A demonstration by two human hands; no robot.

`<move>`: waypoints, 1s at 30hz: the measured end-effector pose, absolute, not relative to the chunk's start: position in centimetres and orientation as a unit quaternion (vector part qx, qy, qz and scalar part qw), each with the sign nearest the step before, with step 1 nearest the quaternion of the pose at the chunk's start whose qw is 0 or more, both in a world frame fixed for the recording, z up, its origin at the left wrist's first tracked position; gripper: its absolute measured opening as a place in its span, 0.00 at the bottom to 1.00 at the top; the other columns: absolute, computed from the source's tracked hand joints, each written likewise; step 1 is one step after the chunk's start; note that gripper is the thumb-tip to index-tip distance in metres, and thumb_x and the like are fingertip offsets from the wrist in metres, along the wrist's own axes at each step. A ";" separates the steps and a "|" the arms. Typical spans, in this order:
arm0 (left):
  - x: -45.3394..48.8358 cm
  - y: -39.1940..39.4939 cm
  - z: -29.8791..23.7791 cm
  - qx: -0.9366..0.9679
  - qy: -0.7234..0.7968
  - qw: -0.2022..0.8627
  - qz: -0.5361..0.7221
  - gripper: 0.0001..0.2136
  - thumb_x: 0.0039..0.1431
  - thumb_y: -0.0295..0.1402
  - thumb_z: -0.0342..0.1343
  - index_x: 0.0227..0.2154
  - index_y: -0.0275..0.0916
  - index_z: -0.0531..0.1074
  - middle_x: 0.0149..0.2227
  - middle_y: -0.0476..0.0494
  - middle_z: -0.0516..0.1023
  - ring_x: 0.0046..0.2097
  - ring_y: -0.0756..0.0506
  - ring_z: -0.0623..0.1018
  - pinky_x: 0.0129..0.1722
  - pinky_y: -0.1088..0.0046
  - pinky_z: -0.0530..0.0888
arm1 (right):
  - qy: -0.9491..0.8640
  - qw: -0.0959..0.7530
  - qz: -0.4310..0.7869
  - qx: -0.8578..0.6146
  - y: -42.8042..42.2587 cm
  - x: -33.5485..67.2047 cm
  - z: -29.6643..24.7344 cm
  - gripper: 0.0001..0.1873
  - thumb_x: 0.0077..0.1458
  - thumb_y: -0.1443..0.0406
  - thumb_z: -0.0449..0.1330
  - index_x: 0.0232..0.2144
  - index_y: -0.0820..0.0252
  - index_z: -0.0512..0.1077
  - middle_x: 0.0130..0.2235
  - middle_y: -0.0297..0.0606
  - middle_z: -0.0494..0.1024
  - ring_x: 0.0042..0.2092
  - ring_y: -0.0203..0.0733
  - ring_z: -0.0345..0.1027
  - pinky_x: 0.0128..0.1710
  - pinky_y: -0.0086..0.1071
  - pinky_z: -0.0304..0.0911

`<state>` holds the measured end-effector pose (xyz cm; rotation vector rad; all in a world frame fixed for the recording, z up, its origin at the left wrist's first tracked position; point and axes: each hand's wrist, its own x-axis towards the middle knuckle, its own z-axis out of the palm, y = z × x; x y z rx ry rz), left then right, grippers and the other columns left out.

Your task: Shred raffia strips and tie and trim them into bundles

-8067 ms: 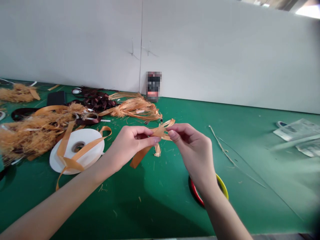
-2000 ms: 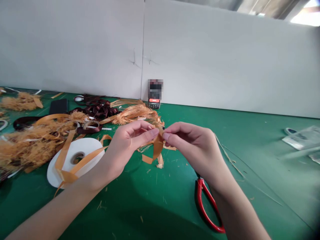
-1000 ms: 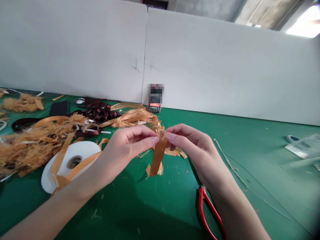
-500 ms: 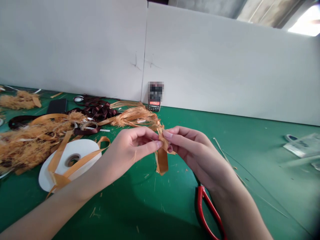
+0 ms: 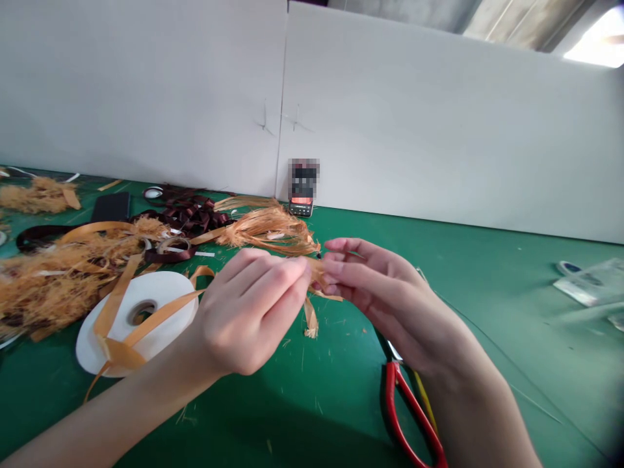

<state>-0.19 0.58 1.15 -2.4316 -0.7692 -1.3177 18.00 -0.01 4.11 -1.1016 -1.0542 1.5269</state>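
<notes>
Over the green mat [image 5: 273, 403], a small orange ribbon piece [image 5: 316, 273] sits pinched between both hands, its frayed tail [image 5: 311, 322] pointing down toward the person. The left hand [image 5: 251, 312] and right hand [image 5: 385, 299] curl nearly closed from either side, about equally near (their fingers hide most of the hold). Red-handled scissors [image 5: 409, 409] lie below the right wrist.

Craft workshop: green bench mat [image 5: 487, 312], ribbon spool [image 5: 151, 292], frayed ribbon tufts [image 5: 266, 231].

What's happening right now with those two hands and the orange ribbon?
Left hand and right hand pinching frayed orange ribbon between them. Red-handled scissors below the right hand, not touching the ribbon.
</notes>
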 end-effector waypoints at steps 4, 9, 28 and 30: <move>0.0 0.6 1.4 -0.838 -0.289 0.106 -0.451 0.09 0.55 0.20 0.54 0.34 0.40 0.75 0.35 0.44 0.80 0.36 0.45 0.78 0.39 0.67 0.72 | -0.457 0.469 0.606 -0.452 0.0 18.1 4.3 0.22 0.42 0.69 0.69 0.40 0.60 0.67 0.32 0.33 0.77 0.34 0.35 0.74 0.39 0.31 0.71; 0.0 0.6 2.8 -0.763 -0.394 -0.292 -0.422 0.11 0.62 0.29 0.49 0.42 0.43 0.76 0.45 0.45 0.79 0.47 0.44 0.77 0.46 0.68 0.74 | -0.479 0.463 0.597 -0.447 0.0 18.2 4.7 0.23 0.42 0.70 0.68 0.42 0.61 0.66 0.29 0.32 0.79 0.33 0.37 0.76 0.41 0.36 0.73; -0.3 1.3 3.5 -0.582 -0.470 -0.539 -0.388 0.13 0.50 0.36 0.66 0.39 0.44 0.77 0.38 0.49 0.81 0.40 0.49 0.80 0.37 0.80 0.76 | -0.543 0.473 0.509 -0.472 -0.6 18.7 5.2 0.15 0.41 0.70 0.72 0.31 0.59 0.71 0.31 0.32 0.80 0.35 0.33 0.75 0.36 0.23 0.71; -0.3 1.3 3.6 -0.579 -0.463 -0.546 -0.390 0.13 0.50 0.36 0.66 0.39 0.44 0.77 0.38 0.49 0.81 0.40 0.49 0.80 0.38 0.81 0.76 | -0.547 0.471 0.512 -0.467 -0.7 18.5 5.1 0.14 0.41 0.70 0.71 0.31 0.59 0.71 0.32 0.32 0.80 0.35 0.33 0.75 0.37 0.24 0.71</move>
